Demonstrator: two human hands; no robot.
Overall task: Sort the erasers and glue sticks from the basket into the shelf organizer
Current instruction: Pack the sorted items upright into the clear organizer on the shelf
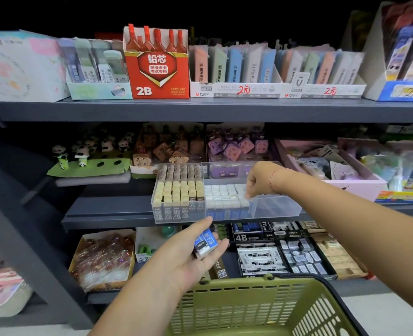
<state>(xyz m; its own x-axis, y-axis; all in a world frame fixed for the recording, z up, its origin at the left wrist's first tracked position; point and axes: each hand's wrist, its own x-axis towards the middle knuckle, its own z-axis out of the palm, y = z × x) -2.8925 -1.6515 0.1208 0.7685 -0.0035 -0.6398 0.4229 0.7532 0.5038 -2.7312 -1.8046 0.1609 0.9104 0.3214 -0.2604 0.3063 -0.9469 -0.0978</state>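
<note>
A clear plastic organizer (pixel 278 209) stands on the middle shelf. Its left compartment holds rows of beige 2B erasers (pixel 178 190); the middle one holds white erasers (pixel 224 194) in blue sleeves. My right hand (pixel 258 180) reaches into the organizer, fingertips down on the white erasers at the row's right end; whether it pinches one is hidden. My left hand (pixel 195 253) is palm up below the shelf, fingers curled round a few blue-and-white erasers (pixel 205 243). The olive green basket (pixel 256 306) hangs below, its inside out of sight.
The organizer's right part (pixel 283 202) holds nothing visible. Panda figures (pixel 81 154), brown and purple toy erasers sit behind it. A red 2B lead box (pixel 157 69) stands on the top shelf. Boxes of 4B erasers (pixel 285 253) fill the lower shelf.
</note>
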